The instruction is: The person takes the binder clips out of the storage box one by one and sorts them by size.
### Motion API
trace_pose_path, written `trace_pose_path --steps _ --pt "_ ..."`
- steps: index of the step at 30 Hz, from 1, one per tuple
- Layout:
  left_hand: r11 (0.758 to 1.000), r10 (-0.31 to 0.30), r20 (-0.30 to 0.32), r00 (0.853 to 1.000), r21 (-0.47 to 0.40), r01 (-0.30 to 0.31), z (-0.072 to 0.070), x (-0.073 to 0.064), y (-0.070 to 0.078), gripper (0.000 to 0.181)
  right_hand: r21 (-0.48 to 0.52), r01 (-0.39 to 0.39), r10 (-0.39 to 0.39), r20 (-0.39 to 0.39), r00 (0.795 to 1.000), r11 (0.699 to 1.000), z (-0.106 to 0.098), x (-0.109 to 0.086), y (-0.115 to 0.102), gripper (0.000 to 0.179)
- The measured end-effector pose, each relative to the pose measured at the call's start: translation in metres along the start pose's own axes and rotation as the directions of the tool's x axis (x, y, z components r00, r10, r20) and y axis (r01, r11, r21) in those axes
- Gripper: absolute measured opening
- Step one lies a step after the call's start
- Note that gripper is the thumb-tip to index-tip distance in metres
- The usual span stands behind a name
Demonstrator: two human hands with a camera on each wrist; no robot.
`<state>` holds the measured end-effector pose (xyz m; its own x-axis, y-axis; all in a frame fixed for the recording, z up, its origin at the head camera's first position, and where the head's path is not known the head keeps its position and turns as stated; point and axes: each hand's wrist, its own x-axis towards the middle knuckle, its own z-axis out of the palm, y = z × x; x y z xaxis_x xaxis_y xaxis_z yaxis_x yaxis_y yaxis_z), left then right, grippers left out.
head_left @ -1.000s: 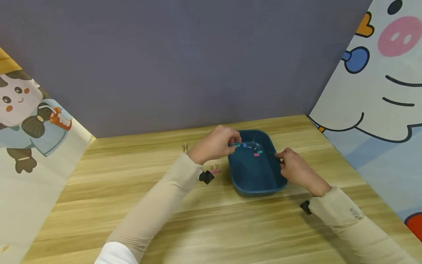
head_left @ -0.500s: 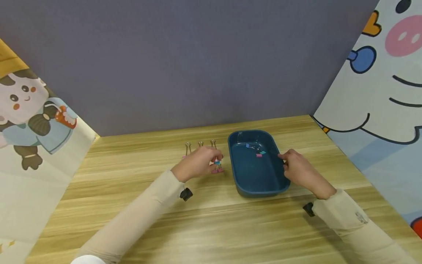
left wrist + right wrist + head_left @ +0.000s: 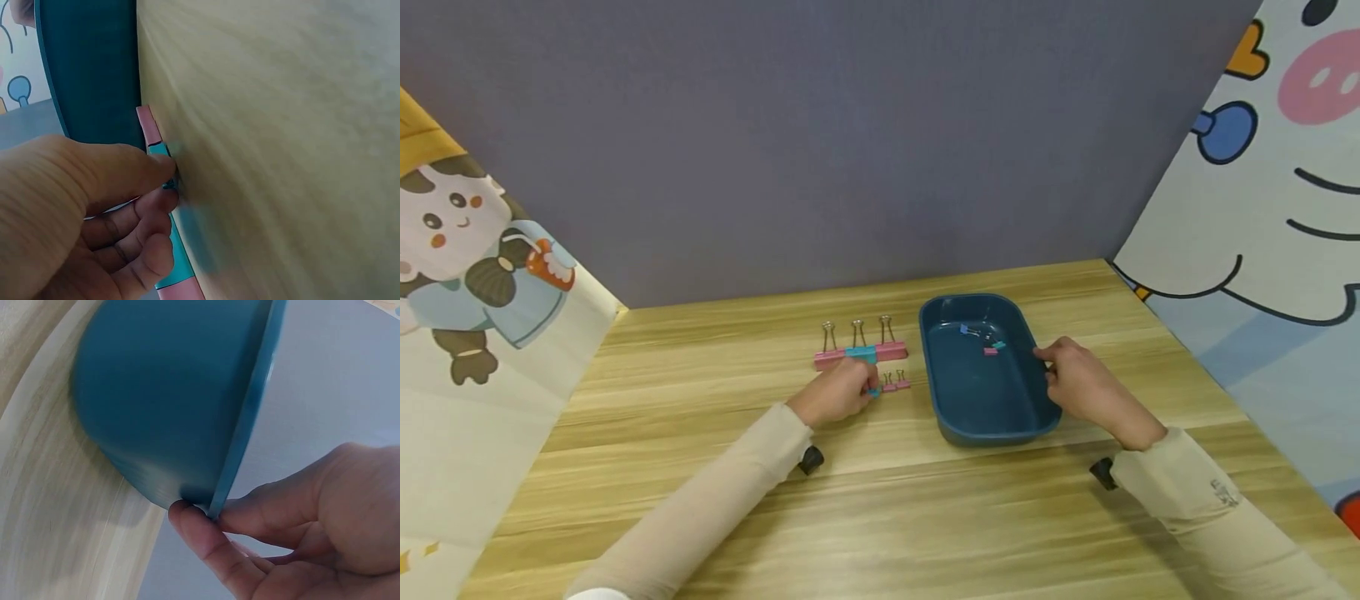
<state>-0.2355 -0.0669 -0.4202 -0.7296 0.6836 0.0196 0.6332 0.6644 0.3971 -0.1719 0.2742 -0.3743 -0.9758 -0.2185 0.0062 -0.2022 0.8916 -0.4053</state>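
Note:
My left hand point(image 3: 838, 393) pinches a small blue binder clip point(image 3: 874, 392) between thumb and index finger, low over the table. Mostly hidden by the fingertips, the clip shows as a dark teal bit in the left wrist view. Just right of it, two small pink binder clips point(image 3: 897, 387) sit side by side. Behind them runs a row of large binder clips: pink point(image 3: 830, 360), teal point(image 3: 861, 354) and pink point(image 3: 892, 352), handles pointing away. My right hand point(image 3: 1086, 392) pinches the right rim of a dark blue bin point(image 3: 985, 396), as the right wrist view point(image 3: 215, 515) confirms.
Inside the bin's far half lie small clips: blue point(image 3: 966, 330), teal point(image 3: 998, 344) and pink point(image 3: 991, 352). The wooden table point(image 3: 880, 517) ends at a grey panel point(image 3: 850, 150) behind, with cartoon-printed walls on both sides.
My left hand has come out of the bin and moved left with the small clip, down to the left end of the small pink clips. My right hand stays on the rim.

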Motion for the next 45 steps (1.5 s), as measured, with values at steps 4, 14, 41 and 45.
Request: trace_pose_path --steps 4,14,41,45 --pt "1.0 -0.005 0.004 1.0 -0.011 0.005 0.001 0.004 -0.001 0.006 -0.006 -0.002 0.002 -0.007 1.0 1.0 0.0 0.0 0.0 0.042" --pt "1.0 -0.015 0.012 1.0 -0.018 0.015 -0.002 0.011 0.0 0.005 -0.01 0.003 -0.003 -0.008 1.0 1.0 -0.002 0.001 0.001 0.041" --pt "0.996 0.017 -0.15 0.989 -0.087 -0.03 -0.058 0.064 0.078 0.016 -0.025 -0.013 0.013 0.008 1.0 1.0 -0.003 -0.001 -0.002 0.042" --pt "0.986 0.038 -0.201 0.979 -0.15 -0.069 -0.065 0.077 0.089 0.019 -0.026 -0.021 0.021 0.012 1.0 0.999 -0.002 -0.001 -0.005 0.041"
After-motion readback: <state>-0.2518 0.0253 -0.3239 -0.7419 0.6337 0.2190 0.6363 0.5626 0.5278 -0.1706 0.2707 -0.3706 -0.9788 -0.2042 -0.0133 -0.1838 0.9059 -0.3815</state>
